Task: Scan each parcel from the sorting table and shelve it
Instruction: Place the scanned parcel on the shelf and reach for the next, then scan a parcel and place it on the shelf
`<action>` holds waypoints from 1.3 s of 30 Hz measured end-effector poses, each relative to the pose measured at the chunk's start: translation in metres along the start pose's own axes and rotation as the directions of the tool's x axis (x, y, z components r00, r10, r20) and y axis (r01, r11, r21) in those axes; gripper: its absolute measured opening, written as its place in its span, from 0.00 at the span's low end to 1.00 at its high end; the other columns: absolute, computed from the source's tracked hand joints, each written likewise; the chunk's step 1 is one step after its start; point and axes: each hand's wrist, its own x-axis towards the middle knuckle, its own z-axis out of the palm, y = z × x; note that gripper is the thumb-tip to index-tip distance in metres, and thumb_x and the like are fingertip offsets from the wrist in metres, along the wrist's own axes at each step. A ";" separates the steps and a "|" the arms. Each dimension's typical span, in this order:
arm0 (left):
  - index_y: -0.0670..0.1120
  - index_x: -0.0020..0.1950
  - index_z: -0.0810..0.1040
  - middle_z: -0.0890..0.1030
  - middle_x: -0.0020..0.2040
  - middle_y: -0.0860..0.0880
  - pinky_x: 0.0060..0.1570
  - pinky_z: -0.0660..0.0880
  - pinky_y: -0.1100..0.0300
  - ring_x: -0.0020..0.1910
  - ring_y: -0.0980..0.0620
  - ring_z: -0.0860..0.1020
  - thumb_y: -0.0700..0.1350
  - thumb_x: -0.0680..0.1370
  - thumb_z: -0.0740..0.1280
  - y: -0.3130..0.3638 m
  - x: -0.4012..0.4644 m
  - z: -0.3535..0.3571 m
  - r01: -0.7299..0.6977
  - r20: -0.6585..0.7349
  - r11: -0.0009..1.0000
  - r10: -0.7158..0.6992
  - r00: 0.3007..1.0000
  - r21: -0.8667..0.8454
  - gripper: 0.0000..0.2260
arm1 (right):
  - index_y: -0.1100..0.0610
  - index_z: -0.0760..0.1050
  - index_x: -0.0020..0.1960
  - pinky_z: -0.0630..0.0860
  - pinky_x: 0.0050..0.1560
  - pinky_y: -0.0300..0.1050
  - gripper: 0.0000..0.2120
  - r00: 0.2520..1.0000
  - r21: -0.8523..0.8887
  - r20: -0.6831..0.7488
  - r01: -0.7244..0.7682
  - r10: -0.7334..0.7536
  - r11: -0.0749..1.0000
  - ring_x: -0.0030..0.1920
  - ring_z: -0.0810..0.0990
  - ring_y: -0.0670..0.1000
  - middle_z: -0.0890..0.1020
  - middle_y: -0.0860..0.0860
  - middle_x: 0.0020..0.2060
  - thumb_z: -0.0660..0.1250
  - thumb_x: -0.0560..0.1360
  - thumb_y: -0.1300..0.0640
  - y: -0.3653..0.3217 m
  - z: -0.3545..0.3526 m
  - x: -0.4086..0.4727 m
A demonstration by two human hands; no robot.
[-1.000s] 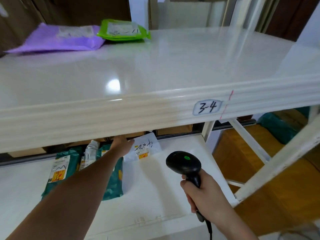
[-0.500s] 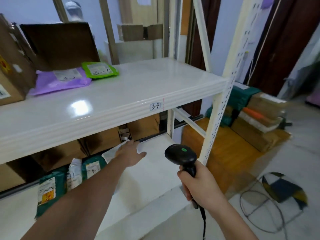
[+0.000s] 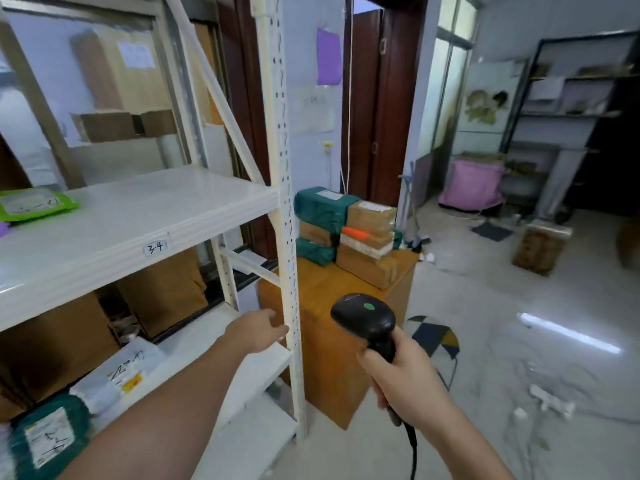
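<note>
1. Left hand (image 3: 258, 330) empty, fingers relaxed, by the shelf post (image 3: 288, 237); grip spread
2. Right hand (image 3: 398, 370) grip wrapped round the scanner (image 3: 363, 315) handle
3. White parcel (image 3: 119, 374) & green one (image 3: 46, 436) lie on the lower shelf (image 3: 242, 372) – shelved
4. Stack of parcels (image 3: 346, 230) on the wooden counter (image 3: 332, 282) looks left to scan, prob next

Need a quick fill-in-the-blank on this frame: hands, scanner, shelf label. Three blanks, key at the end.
1. The black barcode scanner is gripped by the ____ hand.
2. The handwritten label on the shelf edge reads ____.
3. The left hand reaches toward the white upright post and holds ____.

Missing words: right; 3-4; nothing
</note>
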 end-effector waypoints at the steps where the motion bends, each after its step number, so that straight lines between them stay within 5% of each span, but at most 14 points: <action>1: 0.51 0.81 0.64 0.69 0.79 0.49 0.70 0.71 0.49 0.74 0.46 0.72 0.68 0.80 0.61 0.018 0.005 0.004 -0.030 0.006 1.000 0.030 1.000 -0.001 0.34 | 0.45 0.74 0.42 0.71 0.31 0.45 0.05 1.000 -0.004 -0.025 0.001 -0.001 1.000 0.26 0.73 0.47 0.77 0.50 0.28 0.65 0.75 0.54 0.004 -0.016 -0.002; 10: 0.51 0.83 0.60 0.64 0.82 0.47 0.75 0.66 0.46 0.78 0.45 0.67 0.71 0.76 0.61 0.162 0.052 0.019 -0.191 -0.015 0.981 0.191 0.981 -0.037 0.41 | 0.58 0.74 0.49 0.70 0.25 0.44 0.03 0.979 -0.045 -0.196 -0.073 0.063 0.996 0.24 0.72 0.51 0.74 0.55 0.28 0.64 0.77 0.59 0.038 -0.146 0.004; 31: 0.51 0.83 0.60 0.63 0.82 0.48 0.75 0.67 0.44 0.79 0.44 0.66 0.72 0.77 0.60 0.271 0.320 -0.013 -0.199 0.016 0.979 0.198 0.980 0.053 0.40 | 0.53 0.75 0.49 0.75 0.32 0.44 0.04 0.970 -0.017 -0.237 -0.064 0.058 0.998 0.28 0.75 0.48 0.76 0.53 0.30 0.65 0.76 0.60 0.072 -0.216 0.260; 39: 0.53 0.77 0.70 0.75 0.74 0.48 0.68 0.73 0.46 0.70 0.43 0.75 0.70 0.75 0.61 0.319 0.424 -0.029 -0.184 0.045 0.983 0.184 0.982 0.007 0.35 | 0.47 0.75 0.46 0.77 0.36 0.51 0.04 0.979 -0.047 -0.198 -0.055 0.045 0.997 0.30 0.75 0.51 0.78 0.52 0.30 0.67 0.74 0.57 0.099 -0.255 0.380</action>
